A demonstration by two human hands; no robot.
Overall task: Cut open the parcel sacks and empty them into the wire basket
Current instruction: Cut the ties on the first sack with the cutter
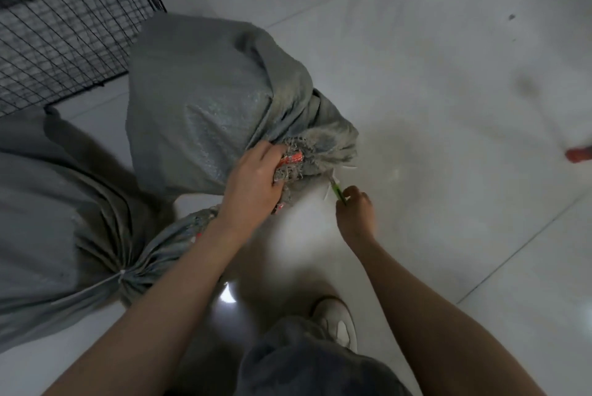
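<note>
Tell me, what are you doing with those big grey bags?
A person is opening a grey sack on the floor. The left hand grips its bunched, tied neck, and the right hand holds a small green cutter against it. A second sack lies tied shut beside it. The wire basket waits behind.

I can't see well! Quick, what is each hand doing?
Left hand: closed, gripping the tied neck of the grey woven parcel sack.
Right hand: closed, holding a small green-handled cutter at the sack's neck.
</note>
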